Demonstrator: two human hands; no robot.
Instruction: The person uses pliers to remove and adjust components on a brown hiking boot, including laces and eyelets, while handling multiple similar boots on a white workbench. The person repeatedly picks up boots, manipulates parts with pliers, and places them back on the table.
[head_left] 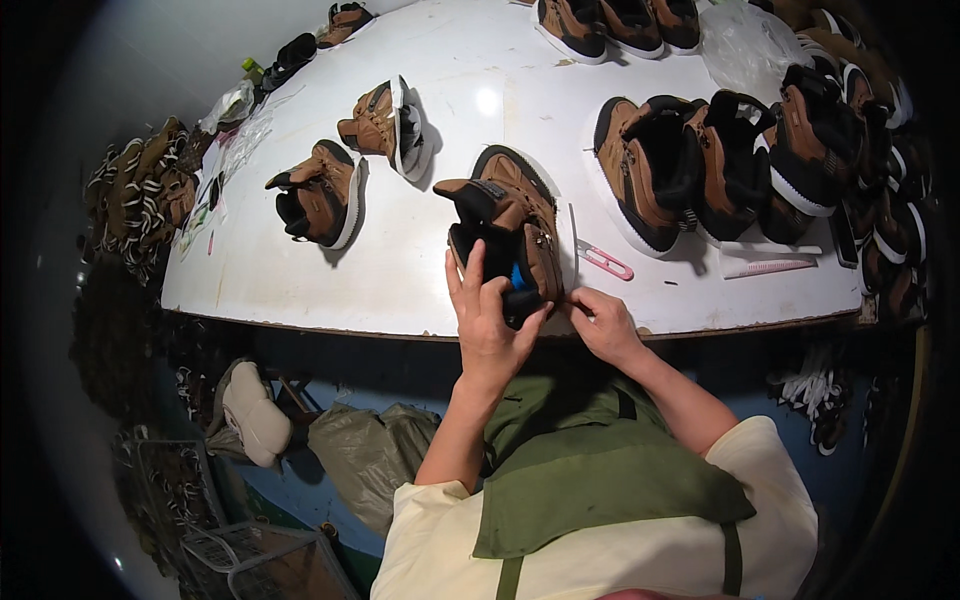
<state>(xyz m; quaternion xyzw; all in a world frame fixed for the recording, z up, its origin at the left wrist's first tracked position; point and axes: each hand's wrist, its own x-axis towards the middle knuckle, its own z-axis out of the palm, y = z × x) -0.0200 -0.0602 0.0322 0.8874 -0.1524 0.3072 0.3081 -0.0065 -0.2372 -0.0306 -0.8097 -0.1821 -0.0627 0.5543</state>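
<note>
A brown and black high-top shoe [540, 232] with a white sole stands at the table's near edge, its toe pointing away from me. My left hand [488, 318] grips its collar at the heel end, fingers along the black opening and thumb at the back. Something blue [518, 276] shows inside the shoe. My right hand [606, 326] is closed in a pinch against the heel's right side; what its fingertips hold is hidden. Just right of the shoe lie pink-handled thread snips [606, 260].
On the white table [465, 110], two similar shoes stand to the left, one of them this shoe [322, 196]. Several more line the right side, including a near one [640, 175]. Clear plastic bags [750, 45] lie at the back right. Shoes are heaped beyond both table ends.
</note>
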